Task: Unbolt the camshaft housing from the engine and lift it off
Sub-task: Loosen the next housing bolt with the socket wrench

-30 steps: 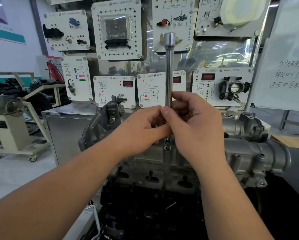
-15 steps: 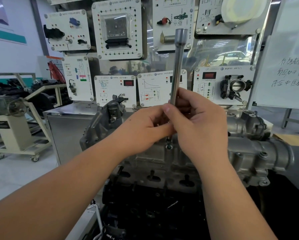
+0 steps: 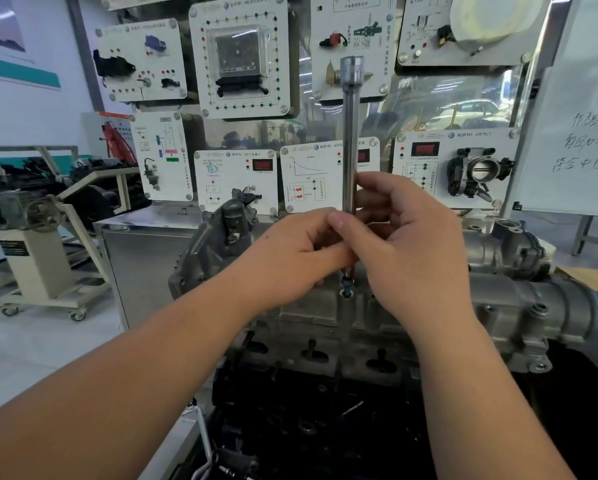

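A long chrome extension bar (image 3: 350,133) stands upright over the grey aluminium camshaft housing (image 3: 519,303) on top of the engine (image 3: 311,403). Its lower tip sits on a bolt (image 3: 346,287) in the housing's near edge. My right hand (image 3: 405,251) pinches the bar's lower shaft between thumb and fingers. My left hand (image 3: 290,258) holds the same lower shaft from the left, its fingertips hidden behind my right thumb. The square-drive end of the bar points up with no handle on it.
A wall of white training panels (image 3: 242,57) with sensors and a throttle body (image 3: 477,174) stands right behind the engine. A whiteboard (image 3: 574,126) is at the right. A steel cabinet (image 3: 145,258) and a wheeled engine stand (image 3: 41,258) are at the left.
The bar's top swung right and came back near upright while both hands kept their hold low on the shaft. The view moved in slightly.
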Action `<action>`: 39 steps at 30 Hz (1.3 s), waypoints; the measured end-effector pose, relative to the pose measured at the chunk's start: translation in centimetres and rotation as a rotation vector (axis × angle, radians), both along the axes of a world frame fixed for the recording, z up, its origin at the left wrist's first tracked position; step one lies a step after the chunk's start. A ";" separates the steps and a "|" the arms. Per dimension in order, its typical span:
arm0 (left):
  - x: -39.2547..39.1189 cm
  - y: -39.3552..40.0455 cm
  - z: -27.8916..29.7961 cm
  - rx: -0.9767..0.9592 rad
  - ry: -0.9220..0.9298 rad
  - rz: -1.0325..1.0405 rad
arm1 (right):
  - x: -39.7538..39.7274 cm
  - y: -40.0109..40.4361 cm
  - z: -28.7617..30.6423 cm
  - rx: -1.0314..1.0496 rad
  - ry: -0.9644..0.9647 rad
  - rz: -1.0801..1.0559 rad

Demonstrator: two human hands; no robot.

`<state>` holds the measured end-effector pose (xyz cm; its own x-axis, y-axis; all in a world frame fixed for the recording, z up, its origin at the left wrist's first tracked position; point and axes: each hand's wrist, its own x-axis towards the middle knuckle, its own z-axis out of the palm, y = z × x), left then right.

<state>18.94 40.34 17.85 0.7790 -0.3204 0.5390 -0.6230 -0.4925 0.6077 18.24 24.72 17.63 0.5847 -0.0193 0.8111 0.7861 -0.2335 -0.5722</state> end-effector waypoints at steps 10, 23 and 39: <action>-0.3 0.2 0.6 0.057 0.090 -0.010 | 0.2 -1.1 0.3 -0.041 0.045 0.080; 0.2 0.0 0.5 0.092 0.055 0.001 | -0.2 0.0 2.2 0.019 0.079 -0.028; -1.2 -0.8 1.3 0.182 -0.015 0.136 | -0.6 2.9 8.6 0.323 0.444 0.384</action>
<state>17.73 39.57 19.13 0.8140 -0.3060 0.4936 -0.5517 -0.6733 0.4923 17.61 27.65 26.28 0.8755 0.0555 0.4800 0.4526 0.2533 -0.8550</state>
